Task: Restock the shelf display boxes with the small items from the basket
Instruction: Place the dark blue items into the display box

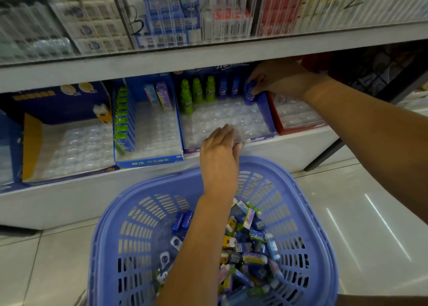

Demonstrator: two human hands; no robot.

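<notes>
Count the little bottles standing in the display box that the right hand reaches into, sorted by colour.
green bottles: 3
blue bottles: 3, one of them gripped by the right hand
Total: 6

Upper shelf [208, 57] low overhead, bottles [196, 93] along back, tray [222, 118] cells free ahead

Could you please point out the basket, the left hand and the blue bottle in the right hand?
basket [259, 163], head view, far rim
left hand [219, 152], head view, back of hand
blue bottle [250, 97], head view, lower body
</notes>
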